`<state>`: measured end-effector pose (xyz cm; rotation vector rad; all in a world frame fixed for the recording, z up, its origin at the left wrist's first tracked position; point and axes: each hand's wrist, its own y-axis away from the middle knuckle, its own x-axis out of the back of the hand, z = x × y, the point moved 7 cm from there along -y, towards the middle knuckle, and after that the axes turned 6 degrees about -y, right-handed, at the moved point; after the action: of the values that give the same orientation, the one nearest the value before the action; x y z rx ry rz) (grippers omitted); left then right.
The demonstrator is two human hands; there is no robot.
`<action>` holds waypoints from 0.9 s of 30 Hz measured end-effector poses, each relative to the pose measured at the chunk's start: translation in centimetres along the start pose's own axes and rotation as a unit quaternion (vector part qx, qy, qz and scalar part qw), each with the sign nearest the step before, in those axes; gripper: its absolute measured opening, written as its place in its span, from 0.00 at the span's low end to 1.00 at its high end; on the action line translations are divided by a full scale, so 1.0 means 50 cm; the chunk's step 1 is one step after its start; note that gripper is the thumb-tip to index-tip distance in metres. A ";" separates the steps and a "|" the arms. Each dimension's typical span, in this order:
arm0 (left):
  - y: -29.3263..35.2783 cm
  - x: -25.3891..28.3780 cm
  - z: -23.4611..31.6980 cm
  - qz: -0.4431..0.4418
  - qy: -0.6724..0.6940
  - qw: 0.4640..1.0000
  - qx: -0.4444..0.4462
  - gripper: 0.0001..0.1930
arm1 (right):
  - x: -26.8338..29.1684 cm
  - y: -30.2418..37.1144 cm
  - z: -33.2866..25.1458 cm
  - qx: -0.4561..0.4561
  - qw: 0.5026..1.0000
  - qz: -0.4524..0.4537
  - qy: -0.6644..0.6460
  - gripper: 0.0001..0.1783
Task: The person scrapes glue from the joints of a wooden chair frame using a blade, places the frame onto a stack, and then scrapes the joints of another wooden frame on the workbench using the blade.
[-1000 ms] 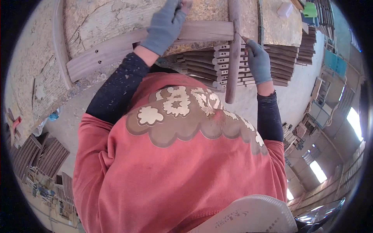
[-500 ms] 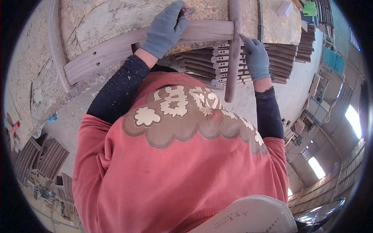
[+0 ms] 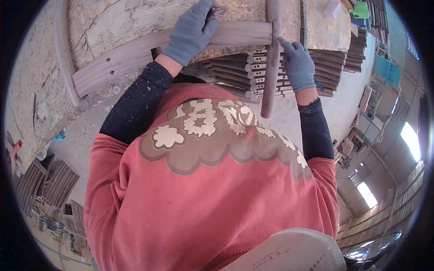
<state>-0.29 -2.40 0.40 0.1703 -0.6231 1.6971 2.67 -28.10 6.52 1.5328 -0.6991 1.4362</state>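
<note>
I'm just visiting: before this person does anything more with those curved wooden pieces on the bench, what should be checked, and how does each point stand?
1. Left hand on the long curved slat: ok, glove presses it down on the bench.
2. Small tool at the left fingertips: cannot tell what it is or how firmly it is held.
3. Right hand grips the dark stick: ok.
4. Stick's lower end overhangs the bench edge: not ok if let go.
5. Both hands gloved: ok.
6. Stack of wooden parts below the bench: ok, apart from the hands.
</note>
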 end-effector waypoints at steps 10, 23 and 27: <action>0.003 -0.003 -0.007 0.002 0.023 1.000 0.004 0.16 | 0.018 0.001 0.016 -0.042 0.998 -0.010 -0.043 0.17; -0.021 0.032 0.048 0.001 0.050 0.998 0.032 0.08 | 0.008 0.013 0.002 0.016 0.999 0.032 -0.002 0.21; -0.024 0.039 0.059 0.011 0.067 0.998 0.007 0.08 | 0.010 0.010 -0.006 0.009 0.999 0.032 0.040 0.20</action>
<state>-0.27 -2.02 4.10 0.0602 -0.5149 1.7185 2.19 -27.95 7.08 1.4691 -0.6940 1.5456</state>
